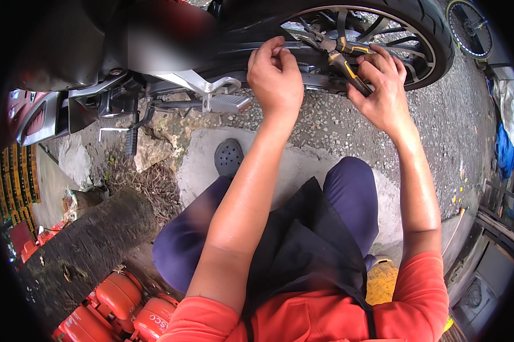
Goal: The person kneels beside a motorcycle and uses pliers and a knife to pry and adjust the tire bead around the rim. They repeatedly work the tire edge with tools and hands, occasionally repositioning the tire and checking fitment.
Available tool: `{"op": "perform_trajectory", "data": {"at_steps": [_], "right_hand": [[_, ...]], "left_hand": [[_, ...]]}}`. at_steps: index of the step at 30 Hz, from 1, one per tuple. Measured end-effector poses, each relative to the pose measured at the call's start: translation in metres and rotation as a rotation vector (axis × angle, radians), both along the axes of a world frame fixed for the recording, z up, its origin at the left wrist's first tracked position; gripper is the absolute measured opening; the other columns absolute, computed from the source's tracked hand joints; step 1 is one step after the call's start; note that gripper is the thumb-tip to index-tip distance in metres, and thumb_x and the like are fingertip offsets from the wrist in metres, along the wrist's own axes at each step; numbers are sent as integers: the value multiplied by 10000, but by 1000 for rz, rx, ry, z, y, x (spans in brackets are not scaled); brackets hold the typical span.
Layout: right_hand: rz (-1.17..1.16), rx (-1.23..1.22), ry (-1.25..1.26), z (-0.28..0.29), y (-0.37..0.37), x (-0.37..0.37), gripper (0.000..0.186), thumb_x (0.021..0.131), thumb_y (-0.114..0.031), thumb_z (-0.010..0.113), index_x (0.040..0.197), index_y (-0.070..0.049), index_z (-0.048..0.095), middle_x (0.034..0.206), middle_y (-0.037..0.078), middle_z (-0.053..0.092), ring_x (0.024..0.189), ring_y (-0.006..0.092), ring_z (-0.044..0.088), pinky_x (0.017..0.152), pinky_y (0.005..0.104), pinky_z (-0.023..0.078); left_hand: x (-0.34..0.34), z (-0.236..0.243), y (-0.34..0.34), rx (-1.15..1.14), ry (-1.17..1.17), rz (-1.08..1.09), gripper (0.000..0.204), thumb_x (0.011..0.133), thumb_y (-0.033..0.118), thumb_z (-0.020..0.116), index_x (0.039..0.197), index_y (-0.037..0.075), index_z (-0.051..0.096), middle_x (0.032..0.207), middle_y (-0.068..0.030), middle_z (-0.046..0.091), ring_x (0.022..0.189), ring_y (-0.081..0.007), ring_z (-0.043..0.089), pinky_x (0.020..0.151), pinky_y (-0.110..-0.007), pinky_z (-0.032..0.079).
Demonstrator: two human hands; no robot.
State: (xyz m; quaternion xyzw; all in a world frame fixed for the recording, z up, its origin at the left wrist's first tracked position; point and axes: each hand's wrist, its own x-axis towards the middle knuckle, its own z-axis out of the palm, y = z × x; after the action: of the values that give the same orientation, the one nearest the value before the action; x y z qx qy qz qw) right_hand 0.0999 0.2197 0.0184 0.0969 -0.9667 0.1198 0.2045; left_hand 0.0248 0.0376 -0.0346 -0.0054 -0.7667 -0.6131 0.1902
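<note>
A pair of pliers (342, 65) with black and yellow handles is in my right hand (382, 85), its handles spread apart. The jaws point left, toward the hub area of the motorcycle's rear wheel (422, 74). My left hand (275, 77) is beside the dark chain cover (243, 50), its thumb and fingers curled together in a pinch. What lies between those fingertips, if anything, I cannot make out.
A silver footrest bracket (203, 85) and a foot peg (229, 103) stick out at the motorcycle's side. On the left lie a dark log (91, 245) and several red gas cylinders (120, 293). A bicycle wheel (469, 28) stands at the far right. Gravel (439, 137) covers the ground.
</note>
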Motion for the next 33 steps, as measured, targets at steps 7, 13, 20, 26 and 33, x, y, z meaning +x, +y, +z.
{"op": "perform_trajectory", "data": {"at_steps": [7, 13, 20, 26, 33], "right_hand": [[36, -142, -88, -1, 18, -6, 251, 722, -153, 762, 858, -12, 605, 985, 116, 655, 1162, 335, 594, 983, 493, 415], [-67, -260, -144, 6, -5, 7, 256, 732, -141, 769, 848, -1, 589, 865, 128, 641, 967, 358, 620, 832, 447, 466], [-154, -255, -326, 28, -20, 21, 225, 783, -123, 744, 906, -9, 594, 885, 157, 645, 966, 370, 622, 836, 527, 465], [-35, -128, -102, 16, -9, 14, 243, 791, -159, 747, 843, 12, 582, 824, 175, 651, 842, 359, 631, 759, 459, 493], [-237, -689, -463, 15, -21, 20, 319, 789, -248, 761, 755, 5, 569, 652, 85, 561, 622, 152, 529, 594, 331, 431]], "left_hand": [[-4, 12, -3, -49, 9, -42, 202, 888, 86, 655, 1046, -15, 727, 833, -74, 705, 665, -128, 640, 656, -281, 519], [-5, 16, -4, -138, 10, -121, 225, 872, 91, 636, 1068, 22, 722, 877, -109, 668, 718, -251, 655, 705, -379, 530], [-6, 10, -3, -497, 189, -76, 274, 851, 110, 635, 1100, 52, 733, 848, -93, 675, 723, -238, 655, 716, -379, 527], [-9, 10, -5, -433, 189, -116, 222, 831, 106, 637, 1025, 37, 722, 832, -82, 671, 727, -216, 636, 708, -356, 523], [-3, 8, 0, -261, 134, -163, 161, 790, 94, 654, 932, 17, 656, 839, -101, 642, 799, -295, 610, 764, -432, 501]]}}
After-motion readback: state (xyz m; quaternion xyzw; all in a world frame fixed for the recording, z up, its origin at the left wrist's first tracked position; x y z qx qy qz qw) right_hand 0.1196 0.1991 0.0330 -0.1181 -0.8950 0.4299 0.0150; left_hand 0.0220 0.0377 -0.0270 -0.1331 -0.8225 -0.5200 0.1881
